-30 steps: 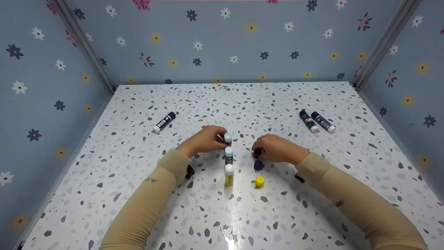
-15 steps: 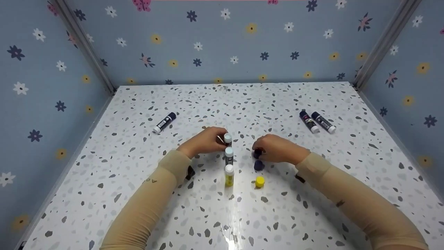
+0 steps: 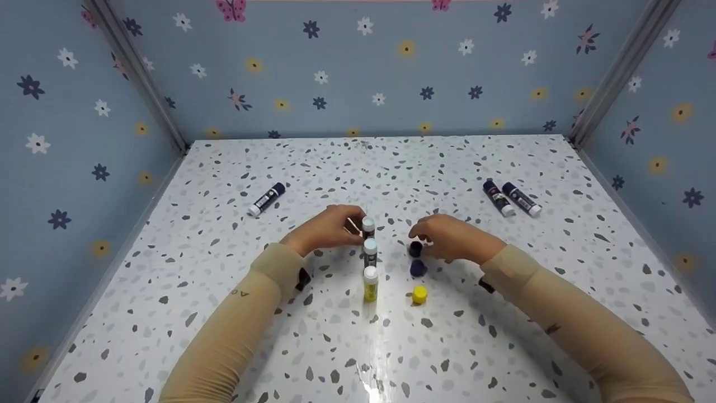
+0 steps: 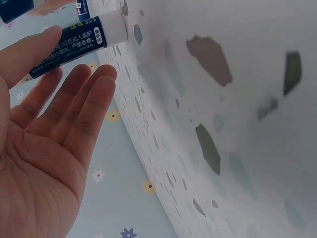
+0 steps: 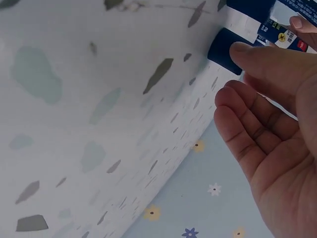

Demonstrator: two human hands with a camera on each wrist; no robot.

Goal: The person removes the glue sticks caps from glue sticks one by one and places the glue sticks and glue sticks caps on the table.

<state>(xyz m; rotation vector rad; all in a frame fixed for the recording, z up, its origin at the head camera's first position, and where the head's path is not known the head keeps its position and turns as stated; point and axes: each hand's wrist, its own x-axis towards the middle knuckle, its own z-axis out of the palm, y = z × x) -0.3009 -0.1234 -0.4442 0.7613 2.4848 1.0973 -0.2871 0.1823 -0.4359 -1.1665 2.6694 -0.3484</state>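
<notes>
Three uncapped glue sticks stand upright in a line: a far navy one (image 3: 368,225), a middle navy one (image 3: 370,253) and a yellow one (image 3: 371,286). My left hand (image 3: 330,226) pinches the far glue stick (image 4: 74,47) between thumb and fingers, its white base on the table in the left wrist view. To the right stand a far navy cap (image 3: 415,249), another navy cap (image 3: 418,268) and a yellow cap (image 3: 419,295). Beside the far cap, my right hand (image 3: 456,238) has loose, parted fingers. In the right wrist view its thumb overlaps a navy cap (image 5: 225,52); contact is unclear.
A capped navy glue stick (image 3: 267,199) lies on the speckled table (image 3: 324,341) at the back left. Two more, an inner glue stick (image 3: 498,198) and an outer glue stick (image 3: 522,200), lie side by side at the back right. Flowered panels (image 3: 358,73) enclose the table.
My right hand's fingers have spread from around the far navy cap, which stays standing on the table. The left hand keeps its hold on the far glue stick.
</notes>
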